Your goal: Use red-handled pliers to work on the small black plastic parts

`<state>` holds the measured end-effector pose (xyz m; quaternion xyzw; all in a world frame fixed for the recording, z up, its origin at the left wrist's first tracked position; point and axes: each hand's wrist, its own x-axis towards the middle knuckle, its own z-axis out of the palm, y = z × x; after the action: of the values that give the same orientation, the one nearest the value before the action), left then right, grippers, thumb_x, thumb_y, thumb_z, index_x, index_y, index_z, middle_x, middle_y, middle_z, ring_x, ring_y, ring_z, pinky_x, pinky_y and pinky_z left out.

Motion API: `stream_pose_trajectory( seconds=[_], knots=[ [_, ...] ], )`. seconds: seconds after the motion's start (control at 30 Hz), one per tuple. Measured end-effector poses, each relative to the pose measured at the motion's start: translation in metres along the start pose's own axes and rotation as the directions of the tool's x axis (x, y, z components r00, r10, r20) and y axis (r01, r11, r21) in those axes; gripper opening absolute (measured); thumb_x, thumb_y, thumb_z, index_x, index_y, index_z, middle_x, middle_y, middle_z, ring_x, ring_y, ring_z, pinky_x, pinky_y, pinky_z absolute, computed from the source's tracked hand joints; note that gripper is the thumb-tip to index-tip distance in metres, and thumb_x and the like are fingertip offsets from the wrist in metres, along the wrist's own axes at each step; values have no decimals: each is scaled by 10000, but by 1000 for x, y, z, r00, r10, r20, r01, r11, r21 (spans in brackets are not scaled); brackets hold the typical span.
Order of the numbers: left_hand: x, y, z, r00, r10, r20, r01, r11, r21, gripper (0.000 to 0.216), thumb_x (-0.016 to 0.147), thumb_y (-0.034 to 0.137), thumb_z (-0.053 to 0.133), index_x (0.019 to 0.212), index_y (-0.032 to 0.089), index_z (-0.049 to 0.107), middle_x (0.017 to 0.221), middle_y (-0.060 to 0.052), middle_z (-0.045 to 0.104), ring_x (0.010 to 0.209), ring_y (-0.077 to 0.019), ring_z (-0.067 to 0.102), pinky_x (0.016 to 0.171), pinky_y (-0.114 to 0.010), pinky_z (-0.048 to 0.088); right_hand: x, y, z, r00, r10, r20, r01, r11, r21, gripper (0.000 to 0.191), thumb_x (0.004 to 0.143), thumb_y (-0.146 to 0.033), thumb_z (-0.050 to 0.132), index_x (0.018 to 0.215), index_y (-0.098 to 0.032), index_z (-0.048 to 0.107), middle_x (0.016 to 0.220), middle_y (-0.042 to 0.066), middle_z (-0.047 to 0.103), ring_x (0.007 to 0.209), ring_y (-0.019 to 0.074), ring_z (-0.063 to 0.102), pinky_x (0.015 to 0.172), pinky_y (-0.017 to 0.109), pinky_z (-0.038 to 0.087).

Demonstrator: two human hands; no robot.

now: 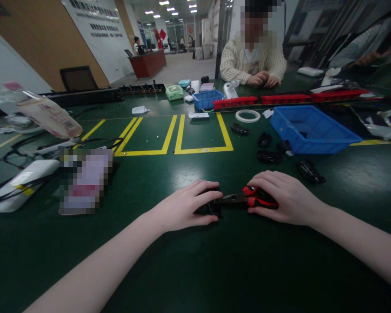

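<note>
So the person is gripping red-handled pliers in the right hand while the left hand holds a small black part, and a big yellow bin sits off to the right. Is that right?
Nearly. The head view shows the bin to the right is blue, not yellow. The rest holds: the right hand grips the red-handled pliers, and the left hand holds a small black part at the pliers' tip.

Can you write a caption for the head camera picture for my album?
Right hand grips red-handled pliers on a small black part under the left hand.
</note>
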<state>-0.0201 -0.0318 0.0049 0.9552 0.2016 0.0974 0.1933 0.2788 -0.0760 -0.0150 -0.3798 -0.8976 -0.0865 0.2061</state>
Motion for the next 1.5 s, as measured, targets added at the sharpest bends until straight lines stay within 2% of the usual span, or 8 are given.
stream_pose_trajectory(
  seconds=[0.17, 0.5, 0.63, 0.83, 1.1, 1.37, 1.43, 1.5],
  knots=[
    [1, 1, -1, 1000, 11, 3, -11, 1000, 21, 475, 921, 362, 674, 1331, 165, 536, 1426, -154, 518, 1238, -285, 565, 997, -448, 546, -1, 1, 0, 1000, 4, -2, -4, 1000, 10, 390, 891, -487, 598, 1120, -173, 571, 1009, 116, 685, 892, 235, 654, 730, 356, 510],
    [1, -2, 2, 1000, 4, -18, -3, 999, 46, 499, 926, 388, 661, 1353, 179, 509, 1429, -145, 530, 1238, -284, 575, 985, -445, 554, -1, 4, 1, 993, 108, 56, -117, 974, 194, 366, 873, -474, 631, 1123, -211, 585, 1031, 106, 690, 931, 242, 670, 768, 385, 550],
    [1, -2, 3, 999, 15, -31, -13, 998, 60, 491, 923, 388, 665, 1340, 174, 520, 1427, -149, 533, 1242, -285, 576, 991, -438, 553, -1, 3, 1, 996, 82, 41, -87, 984, 158, 365, 874, -472, 630, 1116, -202, 585, 1020, 106, 692, 915, 236, 669, 759, 375, 549],
    [0, -3, 1, 1000, 24, -1, -24, 996, 81, 509, 927, 396, 665, 1348, 153, 512, 1448, -166, 514, 1255, -291, 571, 984, -438, 561, 1, 0, -2, 1000, 2, -23, -2, 1000, 17, 361, 895, -463, 596, 1124, -185, 580, 1002, 115, 692, 881, 237, 664, 733, 369, 533],
    [0, -1, 0, 998, 61, -26, -58, 993, 103, 507, 931, 384, 650, 1358, 147, 517, 1426, -175, 535, 1239, -303, 579, 998, -468, 545, 0, 2, 0, 1000, 24, -8, -23, 999, 39, 371, 879, -470, 606, 1127, -194, 603, 1006, 111, 698, 890, 239, 664, 742, 373, 529],
    [1, -2, 4, 999, 41, -5, -40, 996, 86, 595, 925, 400, 658, 1426, 147, 459, 1469, -163, 499, 1288, -303, 546, 1046, -455, 513, -1, 2, 1, 1000, -4, -20, 5, 1000, 19, 370, 903, -467, 585, 1139, -182, 581, 1017, 117, 686, 902, 238, 657, 754, 373, 527],
    [-3, -2, -2, 999, 52, -4, -52, 995, 82, 675, 922, 448, 653, 1473, 152, 399, 1518, -177, 441, 1334, -319, 511, 1077, -467, 489, 0, 2, 0, 1000, -14, -27, 14, 1000, 14, 376, 904, -474, 582, 1138, -180, 582, 1011, 119, 687, 897, 240, 658, 746, 371, 527],
    [-11, 0, -17, 994, 71, -85, -63, 993, 96, 686, 936, 489, 619, 1491, 172, 369, 1548, -180, 394, 1370, -333, 472, 1110, -485, 454, 2, 1, -2, 999, -16, -35, 16, 1000, 17, 379, 904, -477, 584, 1135, -176, 584, 1008, 119, 690, 894, 238, 661, 742, 367, 530]
  ],
)
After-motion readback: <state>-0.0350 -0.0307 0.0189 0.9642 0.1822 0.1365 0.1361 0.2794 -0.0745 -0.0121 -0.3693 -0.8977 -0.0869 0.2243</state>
